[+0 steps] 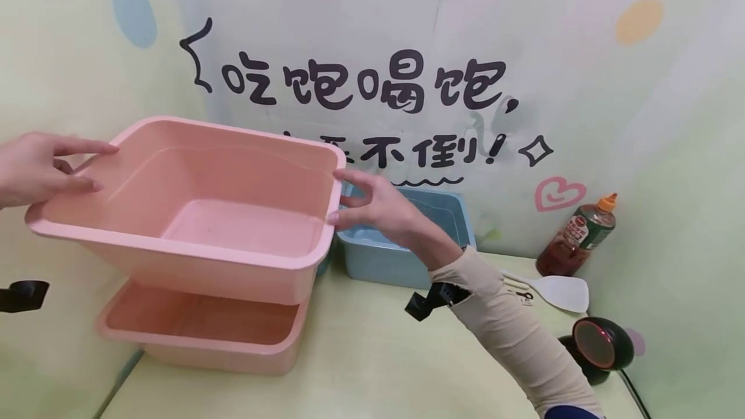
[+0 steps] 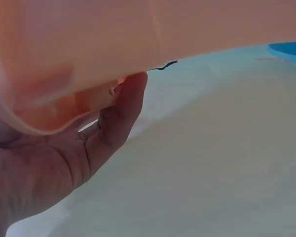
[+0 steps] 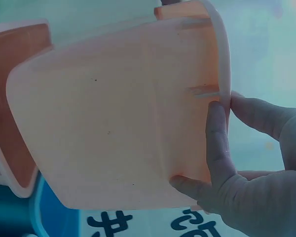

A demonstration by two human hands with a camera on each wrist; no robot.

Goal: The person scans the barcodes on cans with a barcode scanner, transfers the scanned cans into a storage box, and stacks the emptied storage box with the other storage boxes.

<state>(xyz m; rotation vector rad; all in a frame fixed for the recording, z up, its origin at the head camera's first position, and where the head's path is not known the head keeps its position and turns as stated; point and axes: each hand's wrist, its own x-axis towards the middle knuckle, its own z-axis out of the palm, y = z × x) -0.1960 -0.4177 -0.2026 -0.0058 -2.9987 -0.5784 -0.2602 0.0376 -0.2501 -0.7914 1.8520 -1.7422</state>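
A pink plastic basin (image 1: 221, 277) is held up in the air, tilted so that its inside shows in the head view. My left hand (image 1: 41, 167) grips its left rim, thumb and fingers on either side of the edge. On the opposite end, my right hand (image 1: 381, 209) pinches the right rim, as the right wrist view shows with the basin's end wall (image 3: 113, 123). Directly below, a second pink basin (image 1: 227, 357) stands on the table, partly hidden by the raised one. From the left wrist view, the left hand's fingers (image 2: 130, 101) curl under the rim.
Behind my right hand, a blue basin (image 1: 378, 267) stands against the wall. Further right are a sauce bottle (image 1: 576, 238) with an orange cap, a white spatula (image 1: 561, 293) and a round black object (image 1: 602, 344). Walls enclose the table (image 1: 372, 348) at the back and sides.
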